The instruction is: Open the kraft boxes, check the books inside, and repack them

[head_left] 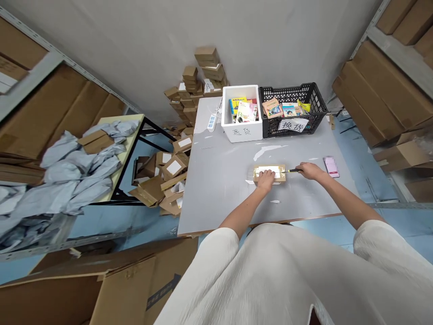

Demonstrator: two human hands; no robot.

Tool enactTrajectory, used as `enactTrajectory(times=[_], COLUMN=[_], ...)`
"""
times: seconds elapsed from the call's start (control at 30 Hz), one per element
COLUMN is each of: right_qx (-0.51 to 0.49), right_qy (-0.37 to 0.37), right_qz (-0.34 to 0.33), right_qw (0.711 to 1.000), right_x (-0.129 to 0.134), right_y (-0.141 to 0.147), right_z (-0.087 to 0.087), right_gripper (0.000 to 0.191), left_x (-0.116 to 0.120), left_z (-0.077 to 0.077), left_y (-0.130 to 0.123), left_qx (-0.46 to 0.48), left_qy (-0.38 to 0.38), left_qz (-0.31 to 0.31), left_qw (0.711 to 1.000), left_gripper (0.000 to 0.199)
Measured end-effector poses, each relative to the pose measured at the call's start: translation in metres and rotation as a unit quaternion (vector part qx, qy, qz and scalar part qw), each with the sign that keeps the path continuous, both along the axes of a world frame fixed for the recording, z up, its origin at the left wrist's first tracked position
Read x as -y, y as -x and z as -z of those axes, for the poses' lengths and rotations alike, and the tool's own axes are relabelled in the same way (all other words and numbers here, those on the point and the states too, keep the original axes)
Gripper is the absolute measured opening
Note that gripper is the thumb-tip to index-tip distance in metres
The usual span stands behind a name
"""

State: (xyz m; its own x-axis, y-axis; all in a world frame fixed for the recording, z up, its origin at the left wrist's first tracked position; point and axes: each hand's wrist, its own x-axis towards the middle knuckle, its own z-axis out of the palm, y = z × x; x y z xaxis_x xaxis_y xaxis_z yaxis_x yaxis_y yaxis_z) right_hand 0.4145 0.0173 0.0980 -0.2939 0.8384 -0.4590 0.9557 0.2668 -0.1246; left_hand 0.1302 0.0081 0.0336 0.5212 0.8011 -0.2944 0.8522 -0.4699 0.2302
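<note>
A small taped cardboard box (pixel 279 177) with a white label lies on the grey table (pixel 216 189). My left hand (pixel 266 179) presses on top of the box with its fingers stretched over the label. In my right hand (pixel 309 170) is a utility knife (pixel 293 170), dark with a yellow part, its tip at the right end of the box. To the right of that hand lies a phone (pixel 331 166).
A white foam box (pixel 242 133) and a black plastic crate (pixel 287 128), both with books, stand at the table's back. A power strip (pixel 212 123) lies beside them. Cardboard boxes (pixel 174 168) pile up left of the table; grey parcels (pixel 67 171) cover a side table.
</note>
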Motion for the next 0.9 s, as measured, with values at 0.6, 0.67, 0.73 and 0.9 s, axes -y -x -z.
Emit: enactTrajectory(times=[0.6,0.67,0.73,0.9], right_qx=[-0.309,-0.354,-0.394,-0.430], right_qy=[0.199,0.232,0.239,0.253], right_qz=[0.216,0.242,0.260,0.267], right_qw=[0.905,0.873,0.849,0.825], right_x=[0.011,0.016,0.022,0.029], right_y=[0.002,0.013,0.023,0.032], right_z=[0.069,0.074,0.076,0.071], right_gripper=[0.032,0.035,0.039,0.043], left_x=[-0.008,-0.008,-0.009,-0.010], left_z=[-0.009,-0.010,-0.011,-0.012], left_y=[0.032,0.041,0.048,0.053], left_qx=[-0.024,-0.021,-0.017,-0.013], left_qy=[0.031,0.030,0.031,0.034], left_qz=[-0.042,-0.047,-0.051,-0.054], left_qw=[0.998,0.998,0.998,0.998], left_gripper=[0.055,0.056,0.057,0.057])
